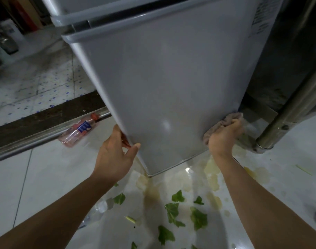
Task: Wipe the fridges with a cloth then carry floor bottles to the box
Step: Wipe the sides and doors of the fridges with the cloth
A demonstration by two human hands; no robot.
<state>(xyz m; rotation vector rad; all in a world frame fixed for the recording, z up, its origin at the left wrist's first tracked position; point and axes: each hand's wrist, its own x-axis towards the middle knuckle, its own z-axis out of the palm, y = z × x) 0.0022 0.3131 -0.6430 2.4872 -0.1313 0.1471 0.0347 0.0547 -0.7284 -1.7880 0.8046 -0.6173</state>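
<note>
A grey fridge (162, 83) fills the middle of the view, its lower door reaching down to the floor. My left hand (115, 155) grips the door's lower left edge, fingers behind it and thumb on the front. My right hand (223, 137) holds a crumpled beige cloth (225, 121) against the door's lower right edge. An empty plastic bottle with a red cap and blue label (78, 131) lies on the floor left of the fridge. A clear bottle (97, 211) lies on the floor under my left forearm.
Green leaf scraps (173, 211) and yellowish puddles (213, 178) cover the white tiles in front of the fridge. A dark door sill with a metal rail (45, 123) runs across the left. A steel unit with a round leg (272, 133) stands on the right.
</note>
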